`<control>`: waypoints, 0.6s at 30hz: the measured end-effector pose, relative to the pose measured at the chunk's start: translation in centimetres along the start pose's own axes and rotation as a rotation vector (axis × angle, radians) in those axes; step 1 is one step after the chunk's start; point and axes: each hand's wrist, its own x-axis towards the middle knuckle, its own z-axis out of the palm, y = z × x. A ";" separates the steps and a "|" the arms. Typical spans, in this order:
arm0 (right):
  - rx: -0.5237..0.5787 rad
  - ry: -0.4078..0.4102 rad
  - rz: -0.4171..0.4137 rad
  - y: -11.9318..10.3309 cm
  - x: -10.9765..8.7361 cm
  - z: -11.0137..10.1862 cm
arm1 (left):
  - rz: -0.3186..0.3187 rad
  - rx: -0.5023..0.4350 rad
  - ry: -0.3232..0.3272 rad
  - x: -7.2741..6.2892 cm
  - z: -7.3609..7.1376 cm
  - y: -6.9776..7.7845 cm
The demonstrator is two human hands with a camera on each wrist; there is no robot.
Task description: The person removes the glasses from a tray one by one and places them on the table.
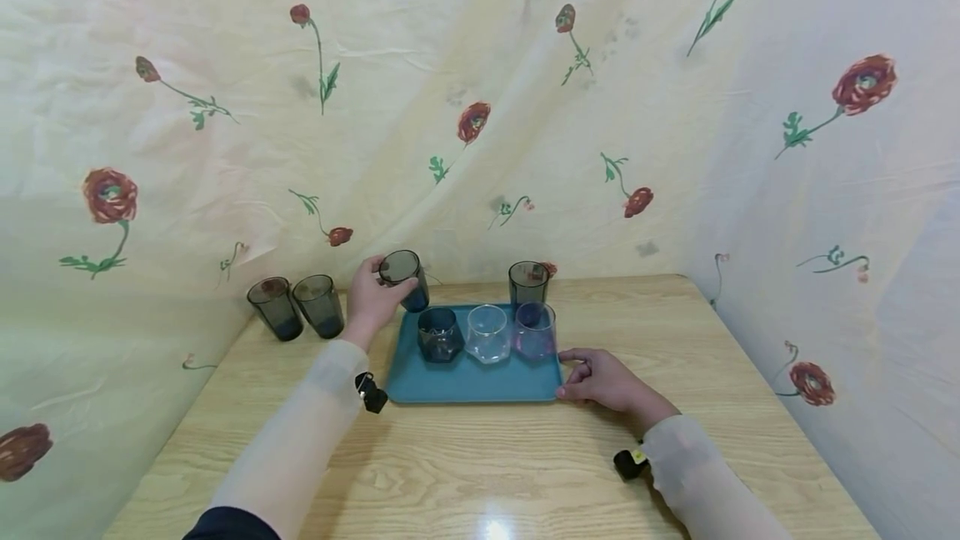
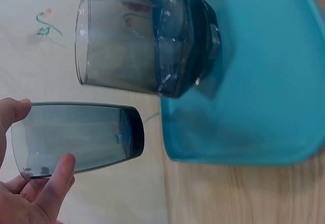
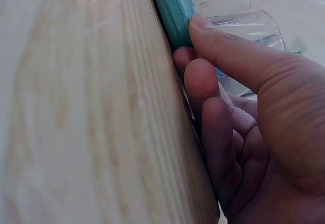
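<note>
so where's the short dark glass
In the head view, the short dark glass stands on the blue tray, left of the clear middle glass.

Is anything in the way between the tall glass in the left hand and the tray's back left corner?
Nothing visible blocks the tall glass in the left hand from that corner of the tray. The short dark glass stands close by, on its right and nearer the person.

Left arm (image 1: 300,432) reaching forward, left hand (image 1: 370,298) lifted above worktop height, thumb and fingers curved in grip. Right arm (image 1: 701,469) angled inward; right hand (image 1: 603,377) low, pinching.
</note>
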 end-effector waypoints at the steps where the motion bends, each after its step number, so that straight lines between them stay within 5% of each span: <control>1: 0.000 -0.001 0.001 0.0 0.0 0.0 | -0.002 0.008 0.005 0.0 -0.2 -0.2; 18: 0.004 0.004 0.008 0.1 0.1 0.0 | -0.047 0.153 0.042 -0.1 -3.2 -3.5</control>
